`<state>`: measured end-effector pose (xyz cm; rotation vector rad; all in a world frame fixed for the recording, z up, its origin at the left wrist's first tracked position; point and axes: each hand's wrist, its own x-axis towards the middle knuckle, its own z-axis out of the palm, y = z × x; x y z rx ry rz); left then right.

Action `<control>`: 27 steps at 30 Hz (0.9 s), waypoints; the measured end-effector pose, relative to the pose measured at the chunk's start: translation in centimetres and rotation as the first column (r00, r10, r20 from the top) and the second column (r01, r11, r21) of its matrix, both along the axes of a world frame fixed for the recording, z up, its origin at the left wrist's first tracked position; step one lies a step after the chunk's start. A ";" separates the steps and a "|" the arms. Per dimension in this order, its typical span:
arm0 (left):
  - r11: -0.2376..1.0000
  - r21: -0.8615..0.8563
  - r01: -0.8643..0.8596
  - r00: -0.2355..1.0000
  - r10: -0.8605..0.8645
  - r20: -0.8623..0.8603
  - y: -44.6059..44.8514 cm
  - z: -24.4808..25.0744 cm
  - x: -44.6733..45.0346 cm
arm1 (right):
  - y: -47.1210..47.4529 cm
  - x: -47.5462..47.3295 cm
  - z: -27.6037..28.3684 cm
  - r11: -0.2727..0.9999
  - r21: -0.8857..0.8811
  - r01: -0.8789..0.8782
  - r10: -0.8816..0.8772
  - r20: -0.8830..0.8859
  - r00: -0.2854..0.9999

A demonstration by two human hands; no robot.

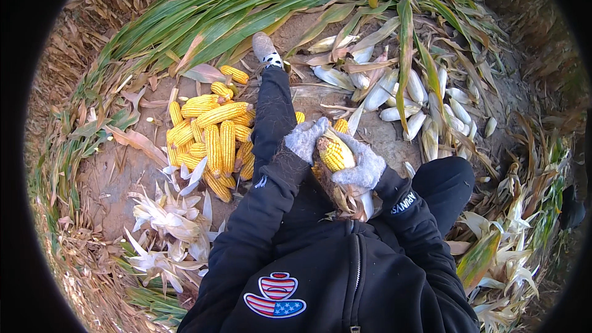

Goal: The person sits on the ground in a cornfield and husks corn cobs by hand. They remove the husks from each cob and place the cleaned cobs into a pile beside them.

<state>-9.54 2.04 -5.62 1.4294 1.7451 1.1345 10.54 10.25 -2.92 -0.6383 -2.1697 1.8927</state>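
My left hand (306, 140), in a pale fuzzy work glove, grips the far left side of an ear of corn (334, 155). Around the ear's right side and its husk is my right hand (363, 162), in a matching glove. Yellow kernels show at the ear's near end, while pale husk still wraps part of it and hangs loose towards my lap. Behind my hands a bit of another yellow cob (341, 125) shows. A heap of husked corn cobs (213, 134) lies on the soil to the left, beyond my left forearm.
Ears in pale husks (416, 88) lie scattered at the far right. Stripped husks (171, 222) are piled at the near left, with more husks (508, 240) at the near right. Long green corn stalks and leaves (222, 14) curve around the far side. My outstretched leg (274, 106) lies beside the cobs.
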 end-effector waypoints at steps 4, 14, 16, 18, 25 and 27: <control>0.995 -0.085 -0.052 0.915 0.081 0.394 0.2 -5.5 0.1 | -0.4 0.0 0.1 1.000 0.029 -0.003 0.002 0.039 0.999; 0.984 -0.175 -0.019 0.984 0.049 0.172 0.4 -3.9 0.7 | -0.6 0.4 -0.5 0.986 -0.164 0.023 -0.037 -0.086 0.996; 0.982 -0.185 -0.028 0.878 0.113 0.466 0.8 -5.0 0.7 | -0.7 0.0 -0.6 0.975 -0.216 0.055 -0.079 -0.106 0.991; 0.974 -0.190 -0.125 0.900 0.192 0.391 -0.3 -2.7 1.6 | -0.2 -0.1 -0.6 0.994 -0.029 0.102 -0.105 -0.121 0.987; 0.929 -0.040 -0.368 0.925 0.362 -0.117 -2.4 1.6 2.8 | -1.5 -0.7 3.0 0.815 0.443 0.373 -0.390 -0.057 0.919; 0.930 -0.032 -0.366 0.887 0.360 0.289 -2.2 1.0 3.7 | -2.4 -1.9 3.6 0.758 0.535 0.374 -0.480 0.069 0.875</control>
